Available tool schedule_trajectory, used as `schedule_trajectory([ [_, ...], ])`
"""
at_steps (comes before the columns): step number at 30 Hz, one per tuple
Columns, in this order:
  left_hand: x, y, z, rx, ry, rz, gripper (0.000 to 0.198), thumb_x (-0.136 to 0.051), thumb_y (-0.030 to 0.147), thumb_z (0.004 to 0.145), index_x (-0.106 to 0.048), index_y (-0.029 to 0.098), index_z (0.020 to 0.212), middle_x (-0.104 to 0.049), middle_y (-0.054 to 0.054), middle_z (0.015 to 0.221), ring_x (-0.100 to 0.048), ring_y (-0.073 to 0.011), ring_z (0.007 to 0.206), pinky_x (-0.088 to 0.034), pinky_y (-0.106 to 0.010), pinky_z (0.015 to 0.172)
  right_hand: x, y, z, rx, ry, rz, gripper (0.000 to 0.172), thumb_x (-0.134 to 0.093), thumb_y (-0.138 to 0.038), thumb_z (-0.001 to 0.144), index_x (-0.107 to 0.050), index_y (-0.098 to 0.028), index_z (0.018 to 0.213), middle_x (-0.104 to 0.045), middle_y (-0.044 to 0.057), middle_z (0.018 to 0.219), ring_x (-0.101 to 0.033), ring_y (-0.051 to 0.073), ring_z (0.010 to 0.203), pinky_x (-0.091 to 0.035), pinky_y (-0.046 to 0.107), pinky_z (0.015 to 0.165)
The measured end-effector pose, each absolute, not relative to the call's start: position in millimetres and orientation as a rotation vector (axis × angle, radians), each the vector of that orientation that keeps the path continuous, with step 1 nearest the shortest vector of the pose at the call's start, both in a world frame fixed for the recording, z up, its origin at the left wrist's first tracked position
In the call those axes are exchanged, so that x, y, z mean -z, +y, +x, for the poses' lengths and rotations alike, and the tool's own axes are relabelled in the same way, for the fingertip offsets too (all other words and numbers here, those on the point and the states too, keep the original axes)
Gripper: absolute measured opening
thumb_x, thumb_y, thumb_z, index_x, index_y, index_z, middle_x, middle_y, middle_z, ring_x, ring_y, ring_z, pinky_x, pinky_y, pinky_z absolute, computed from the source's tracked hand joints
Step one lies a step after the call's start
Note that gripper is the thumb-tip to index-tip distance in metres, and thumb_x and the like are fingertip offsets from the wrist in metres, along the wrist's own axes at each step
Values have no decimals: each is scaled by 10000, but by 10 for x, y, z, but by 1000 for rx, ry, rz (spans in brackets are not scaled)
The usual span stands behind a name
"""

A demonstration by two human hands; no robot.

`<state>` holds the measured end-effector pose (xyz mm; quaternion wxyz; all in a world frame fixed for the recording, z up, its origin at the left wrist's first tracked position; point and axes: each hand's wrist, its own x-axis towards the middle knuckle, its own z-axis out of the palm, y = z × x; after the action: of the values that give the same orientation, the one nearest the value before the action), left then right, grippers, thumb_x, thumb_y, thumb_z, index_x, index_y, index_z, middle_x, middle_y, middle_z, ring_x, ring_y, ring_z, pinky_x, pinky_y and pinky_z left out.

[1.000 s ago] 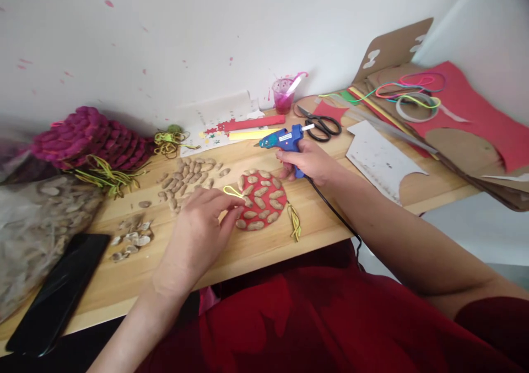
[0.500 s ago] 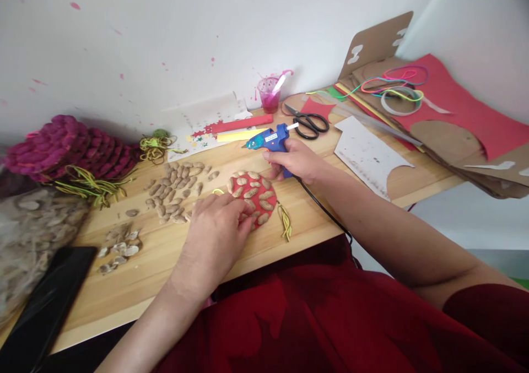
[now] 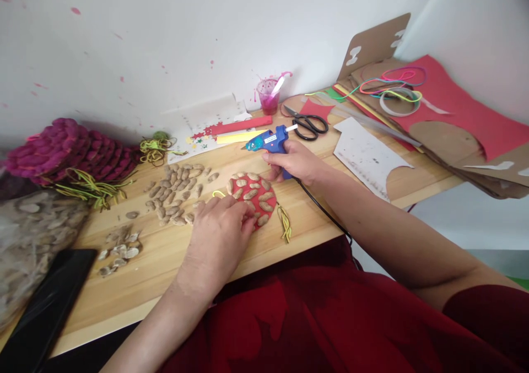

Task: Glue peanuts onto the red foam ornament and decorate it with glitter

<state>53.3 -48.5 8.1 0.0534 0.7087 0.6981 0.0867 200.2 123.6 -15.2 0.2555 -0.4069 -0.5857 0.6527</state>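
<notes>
Head view. The right hand (image 3: pixel 300 162) is clamped around the handle of a blue glue gun (image 3: pixel 268 140), whose nozzle points left, above the table (image 3: pixel 161 279); a black cord (image 3: pixel 324 209) runs from the handle's base. The left hand (image 3: pixel 219 234) lies over the near left part of a red disc (image 3: pixel 258 199), its fingers drawn together; whether they pinch anything cannot be told. The disc rests flat on the table between the hands, near the front edge, bearing spaced peanuts (image 3: pixel 250 194). A yellow loop (image 3: pixel 218 194) shows at its left, a yellow-green tassel (image 3: pixel 284 224) at its right. Loose peanuts (image 3: pixel 176 183) are spread left of the disc, with broken shells (image 3: pixel 119 250) farther left. Behind the glue gun lie a yellow strip (image 3: pixel 239 137), a red strip (image 3: pixel 243 124) and black-handled scissors (image 3: pixel 309 125); a stained cup (image 3: pixel 269 97) stands by the wall.
</notes>
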Motion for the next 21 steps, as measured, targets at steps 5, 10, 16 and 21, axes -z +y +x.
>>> schedule_trajectory([
  [5,-67,-490,545,-249,2140,2162,119,-643,248,893,-748,225,842,-717,-79,876,-622,-276,868,-456,-432,851,158,1231,2000,-1794,-1566,-1103,130,-708,-199,864,-582,-198,834,-647,-2,581,-661,151,509,-521,210,415],
  [10,-88,-474,559,-214,2145,2162,129,-645,249,890,-756,218,833,-723,-85,871,-621,-282,848,-458,-432,815,120,1210,2008,-1792,-1551,-1120,139,-696,-176,869,-574,-195,805,-638,-3,577,-673,152,525,-519,202,417],
  [16,-115,-456,597,-158,2167,2147,155,-630,225,876,-757,218,786,-728,-85,832,-632,-276,804,-467,-427,784,95,1189,1999,-1809,-1519,-1147,134,-702,-171,869,-584,-186,806,-624,-17,557,-664,143,504,-514,198,406],
  [21,-142,-449,462,-497,2134,1951,120,-658,233,852,-771,230,813,-744,-61,844,-658,-252,823,-480,-403,812,129,1223,2017,-1800,-1470,-1056,228,-752,-330,864,-584,-183,813,-574,-47,565,-679,134,509,-474,178,392],
])
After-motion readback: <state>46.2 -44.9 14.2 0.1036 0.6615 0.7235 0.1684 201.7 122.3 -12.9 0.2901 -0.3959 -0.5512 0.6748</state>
